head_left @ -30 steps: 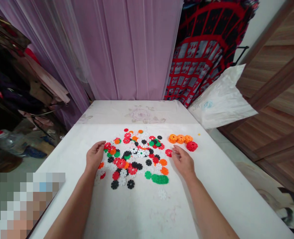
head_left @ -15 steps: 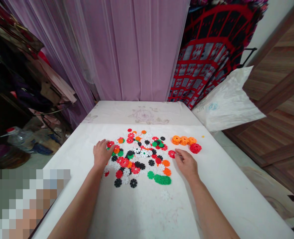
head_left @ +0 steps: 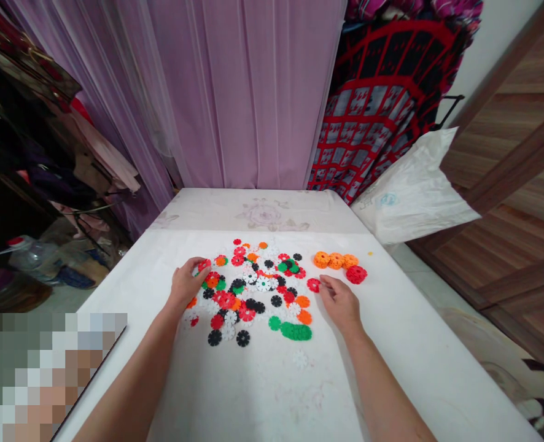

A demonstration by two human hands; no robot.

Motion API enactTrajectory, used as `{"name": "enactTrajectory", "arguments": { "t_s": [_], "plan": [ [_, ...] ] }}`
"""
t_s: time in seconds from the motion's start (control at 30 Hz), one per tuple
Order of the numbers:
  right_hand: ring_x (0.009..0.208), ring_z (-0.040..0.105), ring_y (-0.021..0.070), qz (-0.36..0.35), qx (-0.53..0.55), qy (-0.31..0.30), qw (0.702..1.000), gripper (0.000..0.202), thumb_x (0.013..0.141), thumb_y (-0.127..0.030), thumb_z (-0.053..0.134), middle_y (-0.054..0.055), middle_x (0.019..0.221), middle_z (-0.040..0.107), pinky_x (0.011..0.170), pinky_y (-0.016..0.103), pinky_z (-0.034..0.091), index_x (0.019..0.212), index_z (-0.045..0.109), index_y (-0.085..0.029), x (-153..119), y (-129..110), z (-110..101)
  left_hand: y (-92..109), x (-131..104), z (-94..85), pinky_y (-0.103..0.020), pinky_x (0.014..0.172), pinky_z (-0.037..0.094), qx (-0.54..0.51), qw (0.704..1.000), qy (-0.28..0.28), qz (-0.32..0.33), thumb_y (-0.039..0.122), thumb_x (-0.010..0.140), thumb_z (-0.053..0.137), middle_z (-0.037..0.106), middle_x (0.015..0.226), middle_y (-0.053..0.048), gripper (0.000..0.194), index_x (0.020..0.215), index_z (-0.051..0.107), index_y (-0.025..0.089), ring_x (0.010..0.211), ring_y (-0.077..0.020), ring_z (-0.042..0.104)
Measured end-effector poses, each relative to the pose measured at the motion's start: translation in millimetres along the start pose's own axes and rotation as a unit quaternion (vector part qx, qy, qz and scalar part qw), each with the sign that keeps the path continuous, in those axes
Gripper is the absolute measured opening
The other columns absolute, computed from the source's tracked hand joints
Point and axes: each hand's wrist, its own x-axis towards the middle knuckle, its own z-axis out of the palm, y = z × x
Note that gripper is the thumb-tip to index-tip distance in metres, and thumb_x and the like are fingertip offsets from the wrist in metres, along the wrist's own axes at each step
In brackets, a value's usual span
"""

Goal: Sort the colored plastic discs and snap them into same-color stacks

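Observation:
Between the fingertips of my left hand [head_left: 188, 281] is a red snowflake disc [head_left: 203, 265], pinched at the left edge of the loose pile. My right hand [head_left: 341, 302] is closed on another red snowflake disc [head_left: 313, 285], held at the pile's right side. Notched plastic discs in red, black, white, green and orange lie scattered between the hands, among them a black disc [head_left: 243, 338] near the front. Beyond my right hand are stacked orange discs [head_left: 336, 260] and a red stack [head_left: 357, 274]. A row of overlapping green discs [head_left: 296, 331] lies nearer me.
The discs lie on a table with a white cover [head_left: 235, 393]. A white plastic bag [head_left: 419, 196] stands off its right edge, by a wooden door [head_left: 506, 159]. Purple curtains [head_left: 248, 92] hang behind. Clothes and a plastic bottle [head_left: 32, 261] are at the left.
My left hand has drawn a red disc up off the pile's left edge, its fingers now pinched. My right hand keeps its red disc. The whole view has shifted slightly.

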Motion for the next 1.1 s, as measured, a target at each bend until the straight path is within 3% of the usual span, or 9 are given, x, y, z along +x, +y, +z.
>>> {"name": "enactTrajectory", "arguments": {
  "t_s": [0.13,0.3,0.4,0.47,0.63,0.7,0.8,0.97,1.1],
  "plan": [
    [0.094,0.072,0.0265,0.001,-0.001,0.009,1.0,0.044,0.08,-0.048,0.049,0.011,0.106,0.077,0.09,0.045,0.058,0.104,0.073,-0.021,0.1,0.3,0.7,27.1,-11.0,6.5,-0.042,0.102,0.048,-0.016,0.996,-0.001,0.083,0.043,0.085,0.062,0.076,0.116,-0.003,0.032,0.113,0.069,0.027,0.105,-0.0243,0.069],
    [0.092,0.073,0.0263,-0.001,0.01,0.019,1.0,0.043,0.081,-0.048,0.05,0.011,0.105,0.077,0.09,0.045,0.058,0.104,0.074,-0.02,-0.4,1.0,3.7,73.3,-30.9,43.3,-0.044,0.104,0.048,-0.039,0.971,-0.047,0.233,0.042,0.088,0.064,0.075,0.118,-0.007,0.034,0.117,0.07,0.025,0.111,-0.0258,0.068],
    [0.091,0.072,0.0259,-0.002,0.012,0.023,1.0,0.043,0.082,-0.048,0.049,0.011,0.105,0.077,0.089,0.045,0.058,0.103,0.074,-0.02,-0.9,2.1,3.8,81.3,-36.3,56.6,-0.044,0.106,0.048,-0.06,0.96,-0.034,0.273,0.043,0.087,0.066,0.073,0.125,-0.01,0.04,0.121,0.069,0.022,0.117,-0.0269,0.066],
    [0.09,0.072,0.0256,-0.012,0.008,0.033,0.999,0.041,0.083,-0.046,0.049,0.011,0.103,0.077,0.088,0.044,0.058,0.103,0.074,-0.02,-1.5,2.1,2.0,73.7,-35.4,52.8,-0.043,0.105,0.049,-0.074,0.967,0.003,0.245,0.044,0.089,0.062,0.072,0.126,-0.011,0.042,0.124,0.068,0.021,0.118,-0.0263,0.066],
    [0.093,0.071,0.0257,-0.091,-0.023,0.08,0.992,0.033,0.088,-0.039,0.049,0.01,0.099,0.078,0.089,0.042,0.057,0.097,0.075,-0.021,-4.0,-16.5,-0.9,29.2,-23.6,13.6,-0.04,0.102,0.05,-0.061,0.988,0.131,0.057,0.045,0.095,0.047,0.073,0.121,-0.01,0.041,0.122,0.069,0.021,0.114,-0.0251,0.066],
    [0.094,0.07,0.024,-0.13,-0.031,0.07,0.989,0.028,0.09,-0.033,0.05,0.008,0.099,0.078,0.09,0.04,0.056,0.096,0.075,-0.024,-5.2,-34.1,3.8,13.0,-18.4,0.7,-0.041,0.099,0.051,-0.041,0.99,0.131,-0.012,0.045,0.094,0.048,0.075,0.116,-0.009,0.041,0.119,0.07,0.021,0.106,-0.0257,0.068],
    [0.099,0.069,0.0231,-0.186,-0.034,0.004,0.982,0.022,0.087,-0.025,0.056,0.006,0.104,0.077,0.092,0.039,0.054,0.101,0.074,-0.025,-7.0,-64.7,19.3,-1.4,-12.8,-5.8,-0.038,0.092,0.053,-0.049,0.99,0.098,-0.087,0.044,0.093,0.049,0.076,0.11,-0.007,0.041,0.119,0.07,0.022,0.097,-0.0241,0.07],
    [0.107,0.064,0.0262,-0.204,-0.06,-0.098,0.972,0.031,0.079,-0.021,0.067,0.007,0.113,0.075,0.097,0.043,0.049,0.11,0.07,-0.024,-9.2,-96.8,47.9,-7.3,-8.4,1.6,-0.033,0.091,0.053,-0.076,0.99,0.078,-0.09,0.043,0.09,0.051,0.077,0.112,-0.005,0.037,0.116,0.072,0.024,0.102,-0.022,0.071],
    [0.109,0.062,0.0276,-0.192,-0.081,-0.121,0.97,0.036,0.078,-0.021,0.069,0.008,0.115,0.074,0.096,0.043,0.047,0.114,0.068,-0.023,-9.1,-101.3,56.2,-7.8,-7.7,4.5,-0.036,0.092,0.053,-0.051,0.994,0.055,-0.074,0.045,0.09,0.05,0.077,0.111,-0.006,0.04,0.117,0.072,0.025,0.102,-0.0242,0.071]
  ]
}}
